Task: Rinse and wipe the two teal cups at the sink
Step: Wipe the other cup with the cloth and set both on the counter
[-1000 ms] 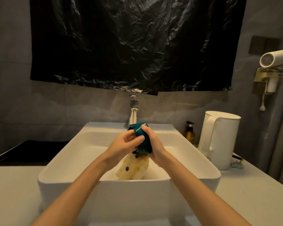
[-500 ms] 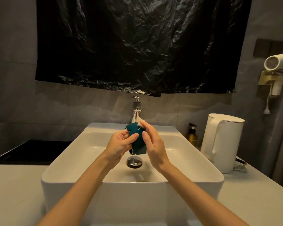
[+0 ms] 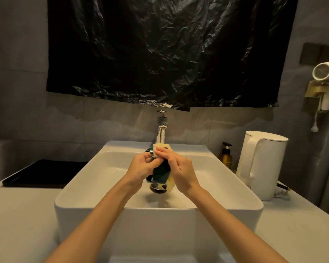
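as you leaned over the white sink point(image 3: 80, 179) in the head view, both hands met above the drain point(image 3: 156, 187), in front of the chrome tap point(image 3: 161, 133). your left hand point(image 3: 141, 167) gripped the teal cup point(image 3: 160, 173), fingers curled round its upper end; only a strip of its side and a glint of rim showed between your hands. your right hand point(image 3: 180, 172) clasped a yellow cloth point(image 3: 160, 147) against the cup, its thumb hidden. the cloth's lower end hung below the palm, its pattern hard to make out. right of the sink stood a white kettle point(image 3: 262, 164) and a brown pump bottle point(image 3: 226, 156), label unreadable. a hair dryer point(image 3: 327, 70) was cut off at the frame's edge.
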The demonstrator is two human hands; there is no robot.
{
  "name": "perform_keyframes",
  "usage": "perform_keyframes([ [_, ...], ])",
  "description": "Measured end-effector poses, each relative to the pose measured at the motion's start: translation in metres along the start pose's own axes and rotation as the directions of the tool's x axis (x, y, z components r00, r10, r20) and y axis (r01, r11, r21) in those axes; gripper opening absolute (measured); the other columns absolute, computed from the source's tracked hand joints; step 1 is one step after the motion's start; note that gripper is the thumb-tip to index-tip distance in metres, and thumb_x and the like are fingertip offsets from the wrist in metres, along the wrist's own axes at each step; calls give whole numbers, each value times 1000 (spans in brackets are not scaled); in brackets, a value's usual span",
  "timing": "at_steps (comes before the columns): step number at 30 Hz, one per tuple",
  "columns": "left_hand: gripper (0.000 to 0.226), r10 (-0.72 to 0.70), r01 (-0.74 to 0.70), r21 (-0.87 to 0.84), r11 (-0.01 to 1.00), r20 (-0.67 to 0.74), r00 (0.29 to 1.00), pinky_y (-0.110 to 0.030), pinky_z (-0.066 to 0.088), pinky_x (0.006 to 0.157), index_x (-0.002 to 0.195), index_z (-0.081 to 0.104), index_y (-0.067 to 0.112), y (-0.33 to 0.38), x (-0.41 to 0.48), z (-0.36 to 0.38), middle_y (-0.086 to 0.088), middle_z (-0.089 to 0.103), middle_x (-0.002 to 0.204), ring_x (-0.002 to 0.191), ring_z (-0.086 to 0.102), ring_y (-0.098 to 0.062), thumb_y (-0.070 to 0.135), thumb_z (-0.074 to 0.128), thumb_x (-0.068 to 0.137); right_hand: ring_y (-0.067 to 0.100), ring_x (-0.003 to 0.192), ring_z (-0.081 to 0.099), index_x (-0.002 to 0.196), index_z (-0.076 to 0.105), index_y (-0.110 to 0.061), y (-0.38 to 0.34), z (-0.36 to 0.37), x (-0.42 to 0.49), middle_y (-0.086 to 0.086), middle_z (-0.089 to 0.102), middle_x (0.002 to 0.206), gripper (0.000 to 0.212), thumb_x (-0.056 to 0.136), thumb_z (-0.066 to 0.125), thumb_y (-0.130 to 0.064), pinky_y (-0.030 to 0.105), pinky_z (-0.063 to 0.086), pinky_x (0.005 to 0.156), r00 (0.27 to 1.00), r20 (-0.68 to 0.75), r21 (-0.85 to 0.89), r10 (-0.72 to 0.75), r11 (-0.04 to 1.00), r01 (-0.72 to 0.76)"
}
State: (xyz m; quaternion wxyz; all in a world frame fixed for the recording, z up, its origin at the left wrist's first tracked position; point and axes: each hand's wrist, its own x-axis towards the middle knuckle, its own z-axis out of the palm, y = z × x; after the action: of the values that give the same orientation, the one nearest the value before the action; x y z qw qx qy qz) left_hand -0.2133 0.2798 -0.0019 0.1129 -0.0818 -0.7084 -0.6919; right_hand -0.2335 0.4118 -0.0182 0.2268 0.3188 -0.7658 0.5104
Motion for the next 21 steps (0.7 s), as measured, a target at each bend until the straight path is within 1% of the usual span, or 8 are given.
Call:
perform_keyframes([
  [2, 20, -19, 19, -81, 997, -3, 1000, -25, 54, 74, 109, 61, 10, 2, 1, -1, -8, 68, 104, 102, 63, -24, 15, 59, 90, -3, 118, 46, 122, 64, -20, -1, -3, -3, -5, 59, 131, 44, 95, 32, -34, 2, 37, 92, 999, -19, -47, -47, 998, 46],
  [4, 24, -33, 34, -153, 988, 13, 999, -32, 54, 83, 113, 61, 6, 3, 0, -1, -10, 68, 107, 105, 63, -25, 14, 59, 90, -4, 116, 46, 124, 62, -21, 0, -3, -3, -4, 59, 132, 42, 96, 32, -32, 2, 39, 90, 996, -50, -81, -69, 995, 65],
  [6, 30, -49, 53, -218, 975, 21, 999, -36, 52, 90, 118, 60, 4, 4, 0, -1, -13, 68, 110, 107, 62, -26, 15, 59, 90, -5, 117, 46, 125, 60, -25, 1, -1, -3, -4, 58, 134, 37, 98, 35, -28, 7, 44, 92, 992, -90, -94, -87, 992, 79],
  [9, 33, -47, 55, -261, 964, 40, 998, -35, 52, 91, 120, 59, 3, 5, 1, -4, -14, 67, 111, 108, 62, -26, 16, 59, 90, -7, 123, 43, 127, 58, -27, 3, -1, -2, -7, 56, 135, 36, 99, 35, -25, 16, 46, 97, 990, -92, -104, -105, 990, 96],
  [11, 31, -25, 40, -224, 974, 71, 997, -35, 52, 90, 119, 59, 4, 4, 0, -5, -13, 68, 110, 107, 63, -25, 15, 59, 90, -11, 122, 44, 125, 59, -27, 2, -1, -2, -8, 56, 134, 38, 98, 32, -30, 12, 42, 98, 994, -59, -73, -92, 993, 87],
  [13, 27, 11, 4, -124, 992, 117, 993, -39, 53, 91, 115, 61, 7, 2, -2, -5, -12, 68, 109, 106, 64, -25, 14, 60, 89, -16, 116, 45, 119, 63, -27, 2, -1, -1, -7, 59, 129, 42, 97, 29, -37, 6, 38, 97, 993, -34, -63, -112, 992, 110],
  [17, 23, 23, -31, 61, 998, 135, 991, -43, 54, 89, 111, 63, 12, -1, -4, -1, -10, 69, 104, 103, 65, -28, 12, 64, 88, 3, 114, 52, 109, 71, -25, 6, -1, 4, -4, 64, 124, 44, 97, 30, -35, 18, 43, 98, 999, -5, -46, -38, 998, 38],
  [21, 31, -9, -7, 99, 995, 164, 986, -37, 54, 87, 117, 58, 10, -1, -6, 0, -9, 67, 109, 105, 63, -26, 11, 65, 87, 10, 109, 58, 117, 68, -23, 13, 1, 10, -1, 65, 121, 45, 97, 30, -38, 24, 50, 95, 999, -32, -52, 29, 998, -31],
])
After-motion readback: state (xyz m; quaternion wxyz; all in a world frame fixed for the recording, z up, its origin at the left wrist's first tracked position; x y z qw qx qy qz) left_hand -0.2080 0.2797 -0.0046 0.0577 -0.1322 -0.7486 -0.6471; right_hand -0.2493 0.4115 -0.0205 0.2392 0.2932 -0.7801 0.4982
